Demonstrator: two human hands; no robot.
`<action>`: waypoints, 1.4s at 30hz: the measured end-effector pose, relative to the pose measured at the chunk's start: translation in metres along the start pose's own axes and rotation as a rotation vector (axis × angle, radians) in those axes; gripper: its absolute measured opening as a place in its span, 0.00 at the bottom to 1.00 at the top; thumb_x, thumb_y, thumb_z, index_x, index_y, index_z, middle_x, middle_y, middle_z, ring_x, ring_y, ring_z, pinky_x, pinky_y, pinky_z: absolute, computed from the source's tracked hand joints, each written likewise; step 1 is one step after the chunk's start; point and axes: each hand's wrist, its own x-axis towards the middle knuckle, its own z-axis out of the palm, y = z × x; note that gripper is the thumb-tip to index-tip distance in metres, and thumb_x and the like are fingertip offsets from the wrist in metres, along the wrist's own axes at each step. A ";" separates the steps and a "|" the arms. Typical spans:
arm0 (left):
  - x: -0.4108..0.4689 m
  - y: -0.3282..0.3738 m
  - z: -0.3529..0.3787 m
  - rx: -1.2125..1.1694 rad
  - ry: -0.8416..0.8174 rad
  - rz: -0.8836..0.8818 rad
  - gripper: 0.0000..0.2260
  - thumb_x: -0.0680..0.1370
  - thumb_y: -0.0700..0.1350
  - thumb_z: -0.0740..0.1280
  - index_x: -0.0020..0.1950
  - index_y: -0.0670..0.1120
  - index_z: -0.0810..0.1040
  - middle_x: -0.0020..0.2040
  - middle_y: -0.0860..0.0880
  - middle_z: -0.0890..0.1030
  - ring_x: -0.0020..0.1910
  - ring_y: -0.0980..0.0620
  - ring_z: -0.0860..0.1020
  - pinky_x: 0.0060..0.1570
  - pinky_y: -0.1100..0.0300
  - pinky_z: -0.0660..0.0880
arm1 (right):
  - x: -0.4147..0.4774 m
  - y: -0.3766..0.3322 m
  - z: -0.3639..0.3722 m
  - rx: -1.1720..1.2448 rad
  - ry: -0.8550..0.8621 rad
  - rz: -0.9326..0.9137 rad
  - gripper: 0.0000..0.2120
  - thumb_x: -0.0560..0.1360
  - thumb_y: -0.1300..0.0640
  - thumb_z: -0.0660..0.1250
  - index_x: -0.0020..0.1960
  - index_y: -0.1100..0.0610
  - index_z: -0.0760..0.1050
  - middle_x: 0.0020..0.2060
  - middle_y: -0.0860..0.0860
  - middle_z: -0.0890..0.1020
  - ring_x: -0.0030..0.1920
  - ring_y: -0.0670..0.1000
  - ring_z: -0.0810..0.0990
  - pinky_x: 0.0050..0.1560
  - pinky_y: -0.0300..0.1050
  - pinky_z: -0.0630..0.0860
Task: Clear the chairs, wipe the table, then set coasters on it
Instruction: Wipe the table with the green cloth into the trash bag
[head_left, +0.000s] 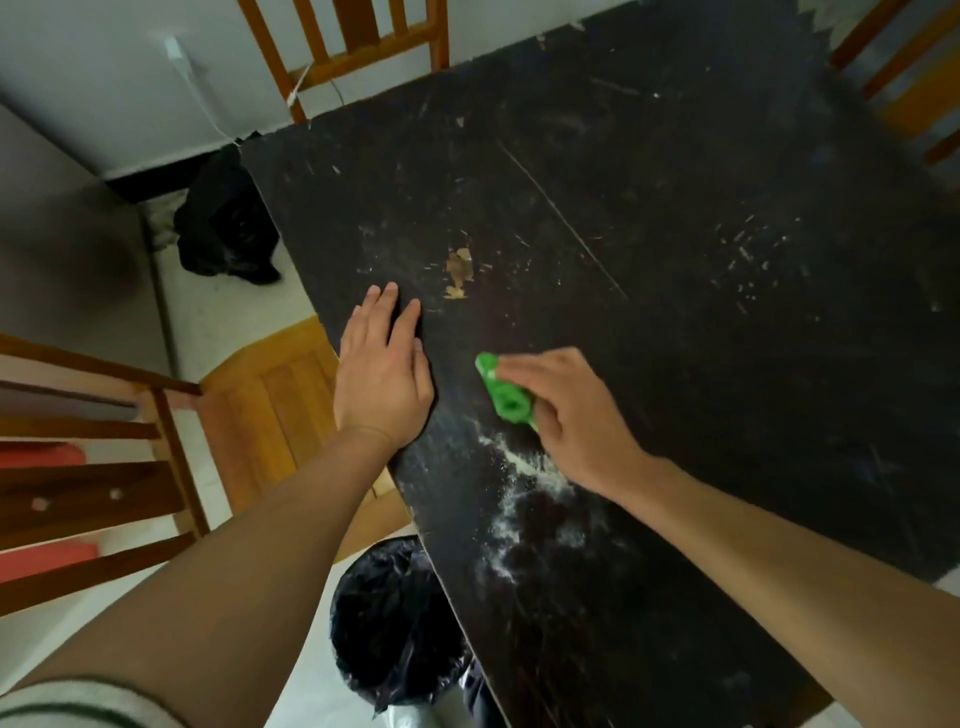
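A scratched, black-topped wooden table (701, 208) fills the centre and right of the frame, with a pale chipped patch (460, 270) near its middle. The left hand (382, 374) lies flat on the table's left edge, its fingers straight and close together, palm down, holding nothing. Just right of it, the right hand (566, 415) has its fingers curled over a bright green scrubbing pad (506, 392), blurred, which it presses onto the tabletop. A smear of white powder (524, 467) spreads on the table just below the pad, towards the lower centre. Below the table edge at the bottom centre stands a bin lined with a black plastic bag (400, 623). A light wooden chair (260, 405) sits at the left with its seat against the table, a second wooden chair (353, 41) is at the top centre and a third (909, 88) at the upper right. A black bag (228, 223) lies on the pale floor at the upper left.
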 end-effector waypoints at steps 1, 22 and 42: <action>0.000 0.000 -0.001 -0.001 0.004 -0.002 0.20 0.80 0.44 0.55 0.69 0.38 0.73 0.73 0.38 0.69 0.74 0.39 0.64 0.75 0.46 0.57 | -0.016 -0.001 -0.005 0.015 -0.031 0.006 0.23 0.74 0.73 0.62 0.63 0.54 0.78 0.60 0.47 0.79 0.58 0.48 0.72 0.60 0.36 0.69; -0.127 -0.042 -0.068 -0.245 -0.120 -0.013 0.15 0.80 0.39 0.60 0.67 0.42 0.74 0.61 0.43 0.77 0.57 0.46 0.77 0.55 0.54 0.73 | -0.166 -0.096 0.067 -0.124 0.607 0.302 0.19 0.75 0.73 0.62 0.63 0.61 0.78 0.60 0.54 0.81 0.57 0.54 0.76 0.60 0.34 0.70; -0.420 -0.227 0.110 -0.489 -0.631 -1.175 0.10 0.78 0.44 0.65 0.57 0.44 0.80 0.53 0.42 0.81 0.41 0.45 0.76 0.41 0.59 0.71 | -0.255 -0.025 0.354 0.156 -0.052 1.204 0.21 0.77 0.65 0.59 0.69 0.57 0.70 0.65 0.58 0.76 0.64 0.60 0.74 0.62 0.47 0.70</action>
